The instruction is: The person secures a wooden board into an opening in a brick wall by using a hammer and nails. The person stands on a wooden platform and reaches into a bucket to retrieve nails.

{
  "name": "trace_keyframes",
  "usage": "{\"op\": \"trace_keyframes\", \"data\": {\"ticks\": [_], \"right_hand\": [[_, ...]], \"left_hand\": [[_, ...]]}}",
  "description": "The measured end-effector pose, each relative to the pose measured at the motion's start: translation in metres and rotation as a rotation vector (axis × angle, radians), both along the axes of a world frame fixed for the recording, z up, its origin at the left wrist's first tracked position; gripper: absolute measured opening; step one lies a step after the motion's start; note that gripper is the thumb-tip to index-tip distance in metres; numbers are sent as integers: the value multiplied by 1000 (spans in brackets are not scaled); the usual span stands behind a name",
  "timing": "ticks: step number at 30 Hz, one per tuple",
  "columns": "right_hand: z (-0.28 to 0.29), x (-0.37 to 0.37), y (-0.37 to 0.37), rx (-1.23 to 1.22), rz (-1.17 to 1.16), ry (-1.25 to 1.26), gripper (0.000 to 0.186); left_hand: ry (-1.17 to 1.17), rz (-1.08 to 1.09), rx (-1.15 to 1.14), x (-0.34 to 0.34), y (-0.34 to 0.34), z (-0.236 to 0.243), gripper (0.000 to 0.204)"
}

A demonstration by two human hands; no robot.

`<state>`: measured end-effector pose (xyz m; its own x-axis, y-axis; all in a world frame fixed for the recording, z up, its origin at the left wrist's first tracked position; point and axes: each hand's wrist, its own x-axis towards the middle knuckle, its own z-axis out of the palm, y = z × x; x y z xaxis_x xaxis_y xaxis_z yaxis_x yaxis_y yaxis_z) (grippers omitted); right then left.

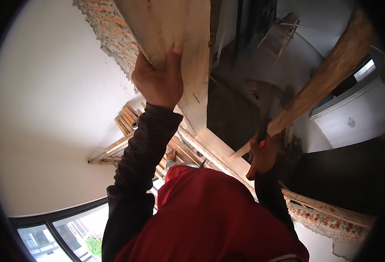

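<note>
My left hand [159, 83] is closed on the left edge of a wide, pale wooden board [192, 52], with its thumb lying along the face. A nail [196, 98] sticks out of that board, below and to the right of the thumb. In my right hand [263, 156] is a hammer [262, 131] with a black and orange-red handle, my fingers wrapped around its grip. The hammer's head is smeared by motion and points away from me, right of the board. A second pale plank [221, 144] runs below the upright board, near my right hand.
A round log [323, 78] slants down from the upper right beside the hammer. Rough broken brickwork [114, 35] edges the white wall. Wooden slats [127, 118] lie lower left, above a window [79, 231]. A wooden stand [282, 35] is on the floor far below.
</note>
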<state>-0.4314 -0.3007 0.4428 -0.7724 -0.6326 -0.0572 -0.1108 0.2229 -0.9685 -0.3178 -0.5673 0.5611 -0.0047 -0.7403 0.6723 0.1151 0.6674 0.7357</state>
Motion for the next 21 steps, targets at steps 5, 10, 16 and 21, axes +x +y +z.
{"op": "trace_keyframes", "data": {"ticks": [5,10,16,21], "right_hand": [[-7,3,2,-9,5,-1,23],[-12,11,-4,-50,-7,-71,18],[-12,12,-5,-34,5,-108,15],[-11,12,-7,-69,-13,-97,15]], "left_hand": [[-81,63,-181,-3,12,4,34],[-179,-70,-213,-12,26,9,31],[-153,-50,-287,-46,7,9,32],[-198,29,-328,-55,-2,13,33]]}}
